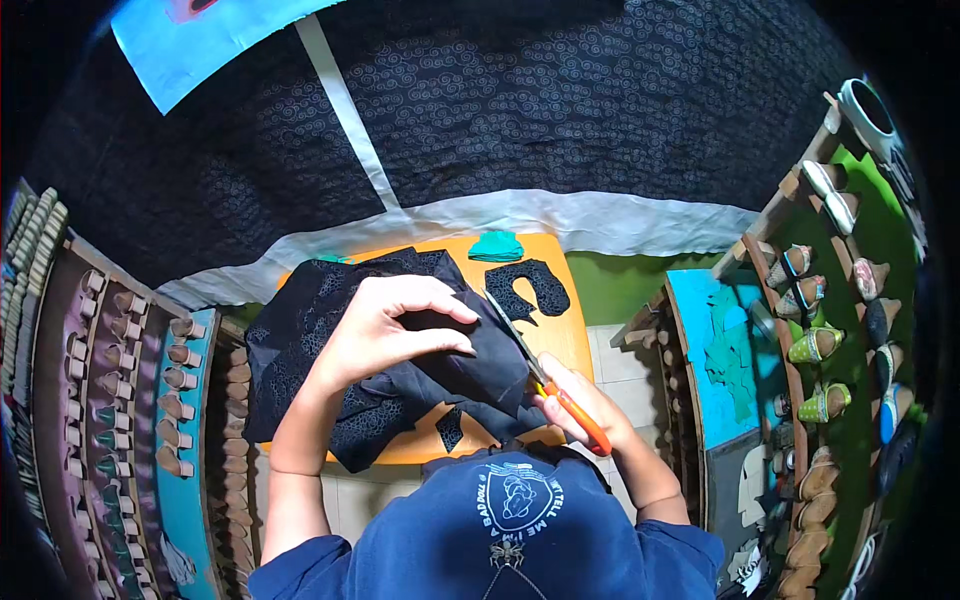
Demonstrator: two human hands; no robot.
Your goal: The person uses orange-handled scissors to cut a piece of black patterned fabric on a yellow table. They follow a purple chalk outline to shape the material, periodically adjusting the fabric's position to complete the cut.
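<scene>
My left hand [370, 330] grips a folded piece of black fabric [485, 365] above the table, fingers curled and thumb bent against it. Orange-handled scissors [583, 420] are in my right hand [590, 395], and their blades point up and away along the fabric's right edge. Whether the blades are apart or together I cannot make out. Beneath my left hand, more black patterned fabric [290, 325] spreads over the left of the yellow table [572, 330]. A curved black patterned cut-out [551, 286] lies beyond the scissors, and a small scrap [449, 429] near the front edge.
Folded green cloth [496, 247] sits at the table's far edge. Racks with several shoe lasts [178, 378] stand on the left. At right, a blue stand [703, 345] bears green pieces [733, 350], beside a rack of shoes [817, 345]. Dark patterned cloth [520, 110] hangs behind.
</scene>
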